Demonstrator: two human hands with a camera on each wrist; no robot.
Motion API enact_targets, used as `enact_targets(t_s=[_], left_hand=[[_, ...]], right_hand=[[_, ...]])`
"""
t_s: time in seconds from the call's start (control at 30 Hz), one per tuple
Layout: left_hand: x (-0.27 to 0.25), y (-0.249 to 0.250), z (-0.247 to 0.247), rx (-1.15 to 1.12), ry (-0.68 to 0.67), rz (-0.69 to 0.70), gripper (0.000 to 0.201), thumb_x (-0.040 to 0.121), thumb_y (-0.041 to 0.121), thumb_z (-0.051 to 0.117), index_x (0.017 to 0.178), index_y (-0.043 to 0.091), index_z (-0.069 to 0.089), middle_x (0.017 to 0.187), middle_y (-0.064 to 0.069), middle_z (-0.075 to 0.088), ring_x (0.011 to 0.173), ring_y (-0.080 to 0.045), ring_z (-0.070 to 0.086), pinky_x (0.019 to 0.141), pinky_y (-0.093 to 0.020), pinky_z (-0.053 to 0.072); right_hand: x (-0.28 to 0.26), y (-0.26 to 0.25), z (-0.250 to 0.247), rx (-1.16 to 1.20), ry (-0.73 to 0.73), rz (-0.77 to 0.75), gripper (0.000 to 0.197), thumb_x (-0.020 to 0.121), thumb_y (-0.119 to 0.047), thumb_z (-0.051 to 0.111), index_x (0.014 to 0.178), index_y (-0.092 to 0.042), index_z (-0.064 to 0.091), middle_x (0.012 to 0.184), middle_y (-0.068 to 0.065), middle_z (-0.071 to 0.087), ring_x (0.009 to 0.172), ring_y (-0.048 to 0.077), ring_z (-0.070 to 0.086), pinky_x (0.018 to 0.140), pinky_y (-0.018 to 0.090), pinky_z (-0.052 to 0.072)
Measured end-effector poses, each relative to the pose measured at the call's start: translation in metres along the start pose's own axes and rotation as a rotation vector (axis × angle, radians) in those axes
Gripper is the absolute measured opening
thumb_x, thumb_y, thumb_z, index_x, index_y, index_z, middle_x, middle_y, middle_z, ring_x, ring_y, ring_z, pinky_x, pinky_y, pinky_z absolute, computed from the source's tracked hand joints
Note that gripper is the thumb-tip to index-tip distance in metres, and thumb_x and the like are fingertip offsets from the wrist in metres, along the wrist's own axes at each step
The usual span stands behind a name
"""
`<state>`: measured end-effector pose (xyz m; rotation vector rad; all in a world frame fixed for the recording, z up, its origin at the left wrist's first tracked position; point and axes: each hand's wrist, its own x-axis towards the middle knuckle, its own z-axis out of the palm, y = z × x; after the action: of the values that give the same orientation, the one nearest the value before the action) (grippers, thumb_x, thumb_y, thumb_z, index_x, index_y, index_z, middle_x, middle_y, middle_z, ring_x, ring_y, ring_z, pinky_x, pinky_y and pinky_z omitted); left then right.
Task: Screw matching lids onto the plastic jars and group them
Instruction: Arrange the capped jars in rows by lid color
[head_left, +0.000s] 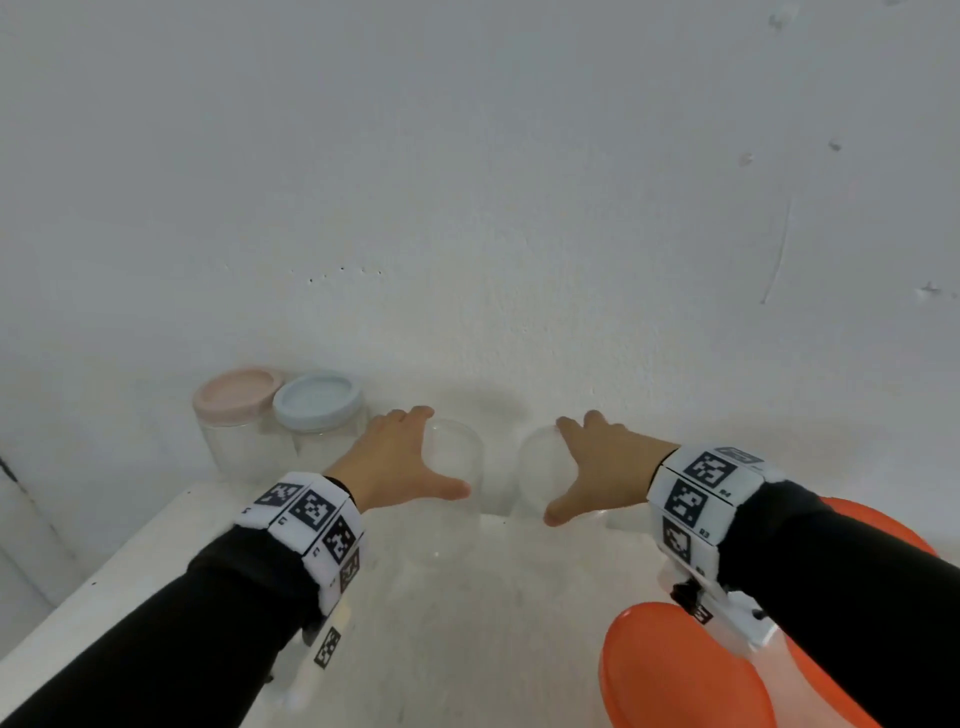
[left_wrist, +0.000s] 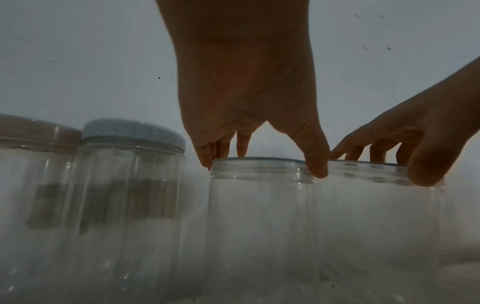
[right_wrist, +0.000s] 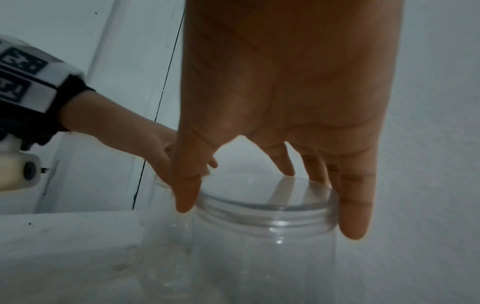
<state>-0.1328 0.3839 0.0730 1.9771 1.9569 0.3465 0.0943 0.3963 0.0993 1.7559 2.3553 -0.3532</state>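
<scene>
Against a white plastered wall (head_left: 519, 182), marked with small scuffs and one thin scratch at right, stood a white table (head_left: 171, 540), its left edge visible with a pale vertical panel (head_left: 21, 525) beyond it.

Four clear plastic jars stood upright in a row at the back of the table, next to the wall. Pink-lidded jar (head_left: 236, 415) was leftmost and touching the blue-lidded jar (head_left: 319, 410); both lids sat on. In the left wrist view each showed a dark label patch on its side.

Left open jar (head_left: 457, 462) stood just right of the blue-lidded one, with no lid. Left hand (head_left: 400, 457) gripped it from above by the threaded rim, fingers on the far side and thumb (left_wrist: 318, 164) on the near side.

Right open jar (head_left: 540, 467) stood beside it, also lidless; the left wrist view showed the two walls very close or touching, exact contact not resolvable. Right hand (head_left: 602, 467) gripped its rim likewise, thumb (right_wrist: 185, 193) on one side and fingers (right_wrist: 354, 205) curled over the other.

Both wrists wore white bands with black square markers over black sleeves.

Two orange lids (head_left: 675, 675) lay at the near right of the table, partly hidden under the right forearm.
</scene>
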Motion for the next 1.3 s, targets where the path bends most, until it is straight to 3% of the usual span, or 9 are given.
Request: enact_targets(t_s=[0.5, 0.77, 1.03, 1.1, 1.23, 1.3], left_hand=[[0.03, -0.028, 0.001, 0.064, 0.024, -0.039, 0.1, 0.072, 0.056, 0.074, 0.15, 0.018, 0.022, 0.147, -0.006, 0.035, 0.135, -0.022, 0.032, 0.106, -0.036, 0.035], [0.036, -0.03, 0.003, 0.112, -0.021, -0.055, 0.092, 0.08, 0.053, 0.067, 0.151, 0.016, 0.023, 0.15, -0.006, 0.031, 0.138, -0.023, 0.028, 0.109, -0.036, 0.033], [0.04, -0.029, 0.001, 0.117, -0.069, -0.04, 0.08, 0.084, 0.049, 0.065, 0.147, 0.015, 0.03, 0.138, -0.003, 0.041, 0.126, -0.021, 0.041, 0.093, -0.026, 0.034], [0.04, -0.028, 0.001, 0.118, -0.075, -0.033, 0.076, 0.085, 0.047, 0.065, 0.146, 0.015, 0.033, 0.137, -0.004, 0.041, 0.125, -0.022, 0.041, 0.09, -0.026, 0.034], [0.03, -0.023, 0.004, 0.167, -0.041, -0.018, 0.082, 0.088, 0.046, 0.062, 0.151, 0.011, 0.021, 0.158, -0.008, 0.019, 0.144, -0.022, 0.022, 0.112, -0.031, 0.024], [0.019, -0.02, 0.004, 0.153, -0.003, 0.008, 0.084, 0.089, 0.046, 0.06, 0.152, 0.009, 0.017, 0.16, -0.007, 0.014, 0.146, -0.021, 0.018, 0.115, -0.031, 0.02]], right_hand=[[0.048, -0.046, 0.011, 0.08, 0.054, -0.024, 0.089, 0.076, -0.057, 0.07, 0.142, -0.012, 0.03, 0.134, 0.01, 0.032, 0.121, 0.028, 0.041, 0.079, 0.031, 0.038], [0.051, -0.049, 0.011, 0.125, 0.064, -0.01, 0.086, 0.078, -0.056, 0.069, 0.14, -0.01, 0.031, 0.133, 0.011, 0.031, 0.117, 0.028, 0.045, 0.086, 0.033, 0.045], [0.05, -0.05, 0.01, 0.089, 0.062, -0.051, 0.088, 0.079, -0.059, 0.066, 0.143, -0.013, 0.028, 0.135, 0.008, 0.033, 0.112, 0.027, 0.052, 0.082, 0.032, 0.045], [0.048, -0.052, 0.01, 0.053, 0.077, -0.046, 0.09, 0.079, -0.061, 0.065, 0.144, -0.012, 0.027, 0.136, 0.009, 0.034, 0.114, 0.028, 0.05, 0.086, 0.034, 0.046], [0.033, -0.046, 0.0, 0.001, 0.097, -0.06, 0.092, 0.079, -0.063, 0.064, 0.145, -0.013, 0.025, 0.137, 0.009, 0.034, 0.118, 0.03, 0.047, 0.084, 0.033, 0.04], [0.02, -0.037, -0.01, -0.003, 0.109, -0.088, 0.087, 0.082, -0.061, 0.063, 0.144, -0.012, 0.027, 0.137, 0.009, 0.036, 0.117, 0.029, 0.048, 0.088, 0.034, 0.043]])
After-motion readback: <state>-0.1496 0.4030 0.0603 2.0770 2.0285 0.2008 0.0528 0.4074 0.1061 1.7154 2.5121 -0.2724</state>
